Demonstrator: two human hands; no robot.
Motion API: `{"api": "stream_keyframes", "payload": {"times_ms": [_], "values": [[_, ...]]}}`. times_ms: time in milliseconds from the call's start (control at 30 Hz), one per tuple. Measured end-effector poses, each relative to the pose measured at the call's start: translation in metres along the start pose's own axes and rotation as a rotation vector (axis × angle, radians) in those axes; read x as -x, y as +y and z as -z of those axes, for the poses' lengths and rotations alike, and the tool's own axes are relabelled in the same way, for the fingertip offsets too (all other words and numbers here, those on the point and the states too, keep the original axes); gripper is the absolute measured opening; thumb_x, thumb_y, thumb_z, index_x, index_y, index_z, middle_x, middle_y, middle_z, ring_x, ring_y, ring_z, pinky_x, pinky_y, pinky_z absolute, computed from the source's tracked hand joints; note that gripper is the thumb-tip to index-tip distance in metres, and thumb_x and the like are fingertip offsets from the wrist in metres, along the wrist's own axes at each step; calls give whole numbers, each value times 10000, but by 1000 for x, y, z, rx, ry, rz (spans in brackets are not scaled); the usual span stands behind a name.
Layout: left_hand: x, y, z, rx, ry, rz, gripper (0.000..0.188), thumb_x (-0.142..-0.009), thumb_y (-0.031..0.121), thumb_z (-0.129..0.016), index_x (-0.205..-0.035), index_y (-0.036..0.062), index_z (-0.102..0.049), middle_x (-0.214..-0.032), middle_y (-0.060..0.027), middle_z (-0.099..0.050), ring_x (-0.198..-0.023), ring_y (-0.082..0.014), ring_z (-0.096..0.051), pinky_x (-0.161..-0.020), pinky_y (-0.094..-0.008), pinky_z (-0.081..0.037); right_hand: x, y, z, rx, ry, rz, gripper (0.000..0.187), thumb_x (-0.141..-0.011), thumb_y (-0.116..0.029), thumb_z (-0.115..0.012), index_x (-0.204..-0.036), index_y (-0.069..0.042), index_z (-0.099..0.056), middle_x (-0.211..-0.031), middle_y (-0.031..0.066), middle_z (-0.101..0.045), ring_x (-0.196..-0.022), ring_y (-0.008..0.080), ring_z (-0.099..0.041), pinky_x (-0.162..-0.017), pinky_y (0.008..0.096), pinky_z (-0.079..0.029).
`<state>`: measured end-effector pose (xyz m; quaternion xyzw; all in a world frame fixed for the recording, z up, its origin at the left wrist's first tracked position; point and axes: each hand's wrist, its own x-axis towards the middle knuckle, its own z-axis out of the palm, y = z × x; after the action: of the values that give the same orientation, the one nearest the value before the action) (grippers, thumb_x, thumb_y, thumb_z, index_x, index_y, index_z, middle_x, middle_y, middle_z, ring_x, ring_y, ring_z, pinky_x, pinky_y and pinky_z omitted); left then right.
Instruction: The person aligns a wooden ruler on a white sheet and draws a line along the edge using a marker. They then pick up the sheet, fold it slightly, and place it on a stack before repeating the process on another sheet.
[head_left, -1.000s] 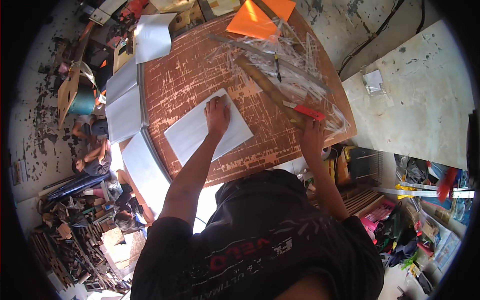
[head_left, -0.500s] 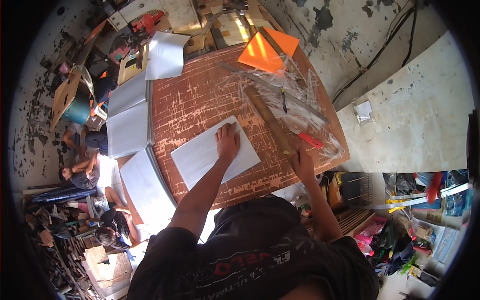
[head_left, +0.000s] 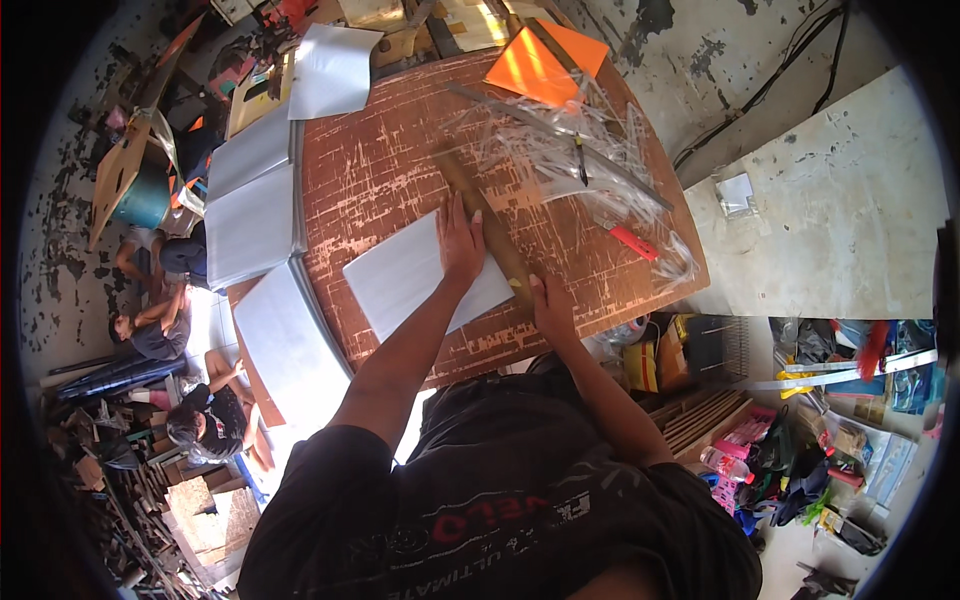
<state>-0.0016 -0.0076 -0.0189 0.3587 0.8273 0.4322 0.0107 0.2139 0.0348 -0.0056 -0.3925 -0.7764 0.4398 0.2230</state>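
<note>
A pale grey-white sheet, or a thin stack of them [head_left: 398, 278], lies on the worn brown tabletop [head_left: 370, 160]. Along its right edge rests a long brown wooden strip [head_left: 508, 243], slanting from far left to near right. My left hand [head_left: 461, 245] lies flat on the sheet, fingers stretched beside and against the strip. At the strip's near end, my right hand [head_left: 552, 306] is closed around it, its fingertips partly hidden. A red-handled cutter [head_left: 634, 241] lies to the right, apart from both hands, next to a heap of clear plastic trimmings [head_left: 560, 150].
Stacks of grey-white sheets [head_left: 250, 225] line the table's left side. Orange sheets [head_left: 530, 68], a dark metal bar [head_left: 625, 173] and a black pen-like tool [head_left: 580, 160] lie at the far right. Two people [head_left: 160, 325] sit on the floor at left. Bags and a bottle [head_left: 727, 465] crowd the right.
The wooden strip has moved left, from beside the trimmings onto the sheet's right edge, with my right hand holding it. My left hand has flattened and its fingers now meet the strip.
</note>
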Motion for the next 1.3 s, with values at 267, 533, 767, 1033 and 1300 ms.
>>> {"api": "stream_keyframes", "payload": {"times_ms": [267, 533, 767, 1033, 1300], "values": [[-2, -13, -8, -266, -82, -55, 607, -1059, 294, -455, -1543, -53, -336, -1589, -296, -348, -1535, -443, -211, -1267, -525, -165, -8, -9, -6, 172, -13, -44, 302, -1009, -320, -613, -1099, -32, -605, -880, 216, -714, -836, 425, -705, -730, 504, -538], [-5, -20, -19, -355, -86, -102, 585, -1030, 219, -461, -1553, -16, -347, -1622, -282, -294, -1549, -431, -179, -1271, -528, -145, 19, -3, 9, 141, -68, -49, 301, -979, -297, -661, -1093, -25, -600, -899, 191, -726, -844, 417, -708, -749, 514, -545], [-1, -20, -19, -425, -143, -83, 601, -1003, 166, -464, -1562, -10, -334, -1645, -282, -235, -1561, -425, -138, -1277, -525, -125, 22, -4, 10, 166, -94, -119, 306, -956, -286, -703, -1128, -44, -626, -933, 168, -710, -894, 356, -695, -780, 469, -529], [-2, -19, -22, -424, -146, -76, 615, -1007, 169, -466, -1574, -8, -307, -1648, -281, -227, -1562, -417, -139, -1278, -526, -117, 19, 4, 6, 142, -17, -86, 282, -968, -301, -686, -1122, -73, -623, -929, 173, -716, -863, 391, -694, -752, 493, -529], [-3, -18, -22, -464, -112, -78, 565, -1046, 197, -421, -1568, 0, -331, -1638, -276, -266, -1555, -413, -179, -1268, -520, -151, 14, 8, 5, 97, -17, -107, 266, -974, -312, -676, -1104, -87, -620, -929, 163, -728, -860, 398, -703, -731, 504, -535]]}}
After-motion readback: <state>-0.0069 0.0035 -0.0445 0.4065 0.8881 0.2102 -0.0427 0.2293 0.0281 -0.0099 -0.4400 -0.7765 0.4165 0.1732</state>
